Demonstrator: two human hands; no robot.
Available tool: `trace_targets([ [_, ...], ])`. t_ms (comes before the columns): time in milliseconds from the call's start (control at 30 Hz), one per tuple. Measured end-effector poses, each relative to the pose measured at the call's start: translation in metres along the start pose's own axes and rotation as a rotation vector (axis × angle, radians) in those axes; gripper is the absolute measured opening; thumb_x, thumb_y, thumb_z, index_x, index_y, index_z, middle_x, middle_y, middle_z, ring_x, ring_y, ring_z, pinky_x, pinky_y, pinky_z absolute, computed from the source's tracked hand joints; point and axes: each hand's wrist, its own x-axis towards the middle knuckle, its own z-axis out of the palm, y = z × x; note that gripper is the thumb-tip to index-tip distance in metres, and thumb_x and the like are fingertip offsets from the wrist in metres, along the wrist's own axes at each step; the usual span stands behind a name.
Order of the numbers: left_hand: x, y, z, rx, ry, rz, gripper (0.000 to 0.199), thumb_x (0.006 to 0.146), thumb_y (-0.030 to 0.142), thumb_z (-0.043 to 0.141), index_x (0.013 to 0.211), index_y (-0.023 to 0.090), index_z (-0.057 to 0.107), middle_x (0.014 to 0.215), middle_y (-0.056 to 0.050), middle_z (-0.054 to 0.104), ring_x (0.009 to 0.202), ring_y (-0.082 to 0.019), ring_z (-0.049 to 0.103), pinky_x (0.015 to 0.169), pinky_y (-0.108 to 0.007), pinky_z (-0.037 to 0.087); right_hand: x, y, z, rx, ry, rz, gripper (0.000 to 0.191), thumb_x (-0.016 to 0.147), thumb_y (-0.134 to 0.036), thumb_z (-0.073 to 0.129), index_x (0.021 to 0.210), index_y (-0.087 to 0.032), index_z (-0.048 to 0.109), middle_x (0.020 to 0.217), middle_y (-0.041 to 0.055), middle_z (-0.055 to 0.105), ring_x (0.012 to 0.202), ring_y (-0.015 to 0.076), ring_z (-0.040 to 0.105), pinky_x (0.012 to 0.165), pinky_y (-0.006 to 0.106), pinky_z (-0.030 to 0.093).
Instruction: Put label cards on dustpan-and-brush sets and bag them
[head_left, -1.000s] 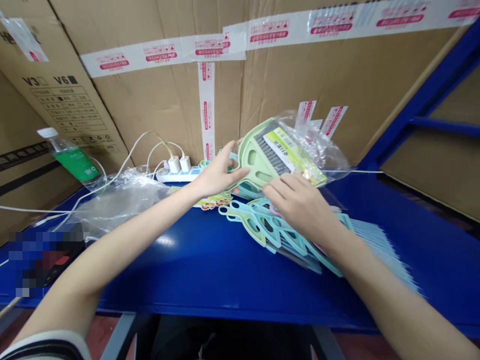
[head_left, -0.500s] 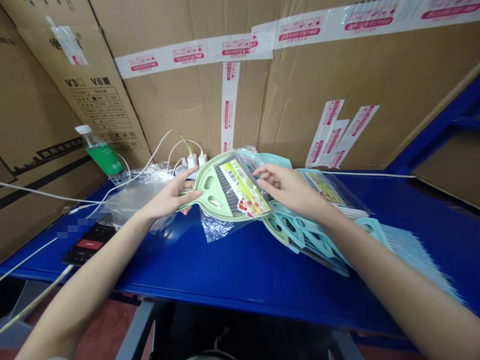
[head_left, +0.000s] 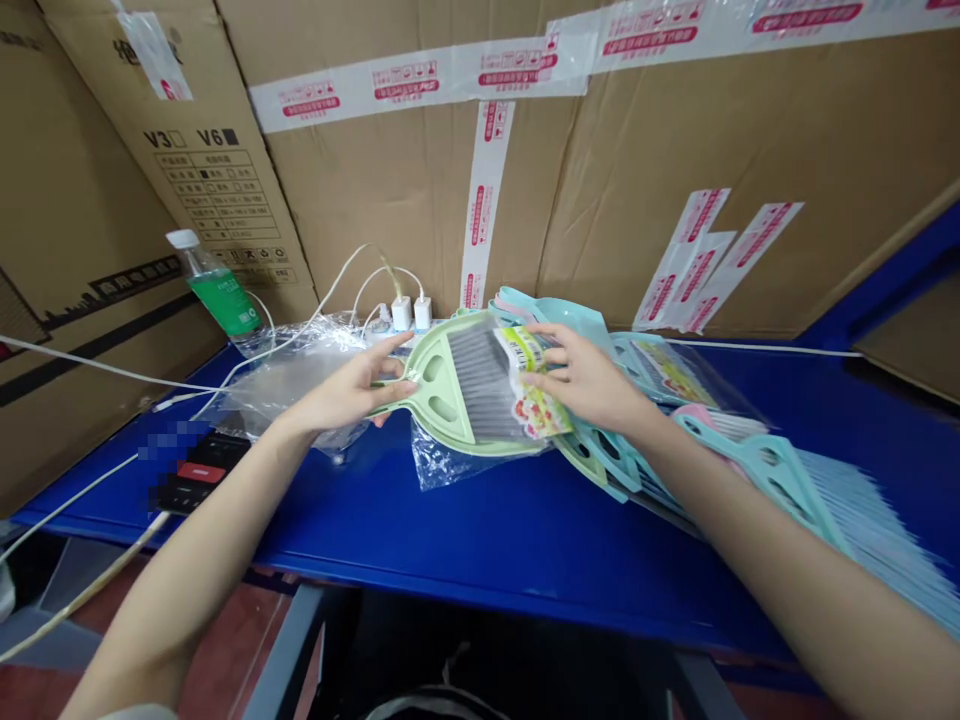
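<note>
While the left grip holds the green dustpan, the grey brush, just right, already sits inside; the right grip seems to pinch the bright card, maybe not yet flat, with a blue brush farther right.

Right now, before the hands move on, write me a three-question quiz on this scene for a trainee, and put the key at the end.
1. Which hand grips the pale green brush at its narrow end?
2. True or false: the bottle with the green label stands without a cap.
3. The fingers of the right hand are at: A) the bottle; B) the printed card; C) the narrow end of the pale green brush.

Key:
1. The left hand.
2. False; its white cap is on.
3. B.
</note>
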Motion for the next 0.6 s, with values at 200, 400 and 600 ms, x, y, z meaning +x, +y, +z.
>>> trace_targets([
  [200,-0.01,0.007,-0.037,0.228,0.313,0.014,0.072,0.082,0.036,0.068,0.144,0.017,0.038,0.073,0.001,0.059,0.046,-0.009,0.051,0.043,-0.023,0.045,0.016,0.002,-0.01,-0.521,0.216,-0.214,0.044,0.082,-0.01,0.043,0.121,-0.019,0.062,0.094,0.0095,0.071,0.09,0.029,0.068,0.075,0.042,0.052],
  [400,-0.02,0.013,-0.055,0.25,0.539,-0.027,0.072,0.082,0.033,0.069,0.144,0.018,0.038,0.076,0.0,0.06,0.052,-0.012,0.052,0.047,-0.026,0.046,0.05,-0.011,0.016,-0.614,-0.167,-0.179,0.058,0.083,-0.008,0.046,0.14,-0.015,0.049,0.092,0.0115,0.073,0.073,0.0246,0.067,0.064,0.037,0.051],
  [600,-0.03,0.014,-0.069,0.157,0.608,-0.017,0.072,0.084,0.034,0.068,0.146,0.021,0.036,0.07,0.003,0.059,0.049,-0.011,0.048,0.05,-0.029,0.041,0.078,-0.012,0.038,-0.6,-0.251,-0.284,0.045,0.068,-0.005,0.064,0.111,-0.02,0.069,0.096,0.0086,0.074,0.084,0.0239,0.068,0.072,0.035,0.053],
])
